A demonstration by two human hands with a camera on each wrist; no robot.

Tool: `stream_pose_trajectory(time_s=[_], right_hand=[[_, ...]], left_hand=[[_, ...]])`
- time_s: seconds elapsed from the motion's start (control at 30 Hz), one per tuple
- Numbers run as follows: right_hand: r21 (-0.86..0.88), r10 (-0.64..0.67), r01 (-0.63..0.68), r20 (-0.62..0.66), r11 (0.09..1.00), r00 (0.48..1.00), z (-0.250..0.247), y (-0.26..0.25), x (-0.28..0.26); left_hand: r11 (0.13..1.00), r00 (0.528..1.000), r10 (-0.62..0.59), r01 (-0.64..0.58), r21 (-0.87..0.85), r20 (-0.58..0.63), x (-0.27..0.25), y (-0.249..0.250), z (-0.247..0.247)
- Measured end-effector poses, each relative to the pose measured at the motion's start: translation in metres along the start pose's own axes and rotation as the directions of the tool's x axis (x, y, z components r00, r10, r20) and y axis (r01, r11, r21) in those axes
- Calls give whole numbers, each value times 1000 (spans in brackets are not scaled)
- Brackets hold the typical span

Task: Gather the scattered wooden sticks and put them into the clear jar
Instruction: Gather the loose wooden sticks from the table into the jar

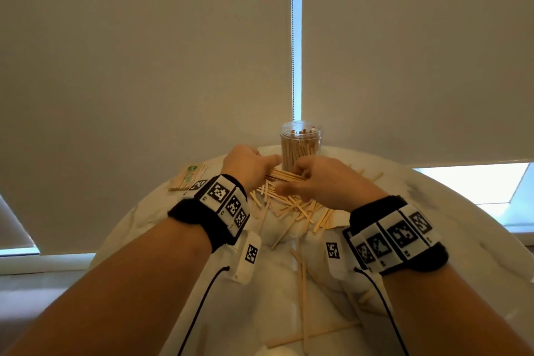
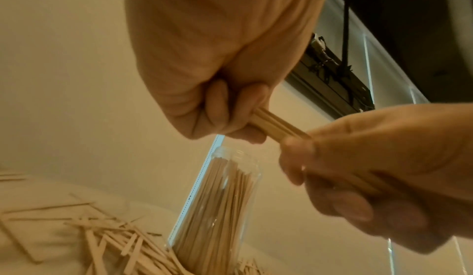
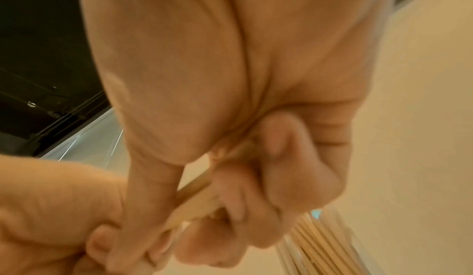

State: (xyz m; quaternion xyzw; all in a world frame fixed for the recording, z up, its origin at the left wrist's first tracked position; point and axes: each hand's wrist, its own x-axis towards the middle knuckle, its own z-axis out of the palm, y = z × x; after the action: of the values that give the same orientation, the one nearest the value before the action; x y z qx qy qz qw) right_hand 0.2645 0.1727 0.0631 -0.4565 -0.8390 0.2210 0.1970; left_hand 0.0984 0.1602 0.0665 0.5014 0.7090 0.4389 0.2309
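My left hand [image 1: 245, 165] and right hand [image 1: 323, 179] each clamp one end of a bundle of flat wooden sticks [image 1: 284, 176] before the clear jar [image 1: 300, 141], packed with upright sticks. Loose sticks [image 1: 291, 205] litter the pale marbled surface [image 1: 433, 211].

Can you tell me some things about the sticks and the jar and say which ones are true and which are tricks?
1. Both hands hold one bundle of sticks. True: the left hand and right hand grip it at opposite ends.
2. The jar is empty. False: it already holds many sticks.
3. Loose sticks lie on the table. True.
4. The jar lies on its side. False: it stands upright.
5. The bundle is inside the jar. False: it is held in front of it.
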Motion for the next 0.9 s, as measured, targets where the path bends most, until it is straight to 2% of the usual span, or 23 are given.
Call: stream_pose_trajectory(time_s=[0.07,0.13,0.23,0.33,0.43,0.53,0.67,0.73,0.8,0.9], right_hand=[[33,-60,64,-101,997,993,-5,-1,-2],[80,-97,115,-196,990,976,-6,-1,-2],[119,-111,155,-310,981,944,-8,1,0],[146,-61,115,-330,983,942,-18,8,0],[176,-7,72,-348,982,938,-29,17,0],[182,26,65,-458,981,888,-38,24,3],[114,43,31,-593,993,804,-56,21,21],[34,22,-1,-625,999,780,-72,15,38],[-100,-16,-56,-607,993,795,-89,9,59],[-366,-56,-139,-476,920,878,-107,-1,90]], left_hand=[[986,998,-47,42,-162,-31,8,-8,-1],[939,995,-102,92,-331,-14,12,-11,3],[849,984,-148,177,-498,97,11,-6,13],[839,942,-233,321,-439,244,14,-1,18],[830,932,-313,362,-424,184,26,0,18],[846,941,-305,339,-411,150,40,0,22],[957,963,-163,208,-202,215,71,-1,36],[990,964,-92,115,-78,249,84,2,45],[998,972,-52,61,-33,230,95,7,55],[997,975,-10,26,-68,220,107,13,72]])
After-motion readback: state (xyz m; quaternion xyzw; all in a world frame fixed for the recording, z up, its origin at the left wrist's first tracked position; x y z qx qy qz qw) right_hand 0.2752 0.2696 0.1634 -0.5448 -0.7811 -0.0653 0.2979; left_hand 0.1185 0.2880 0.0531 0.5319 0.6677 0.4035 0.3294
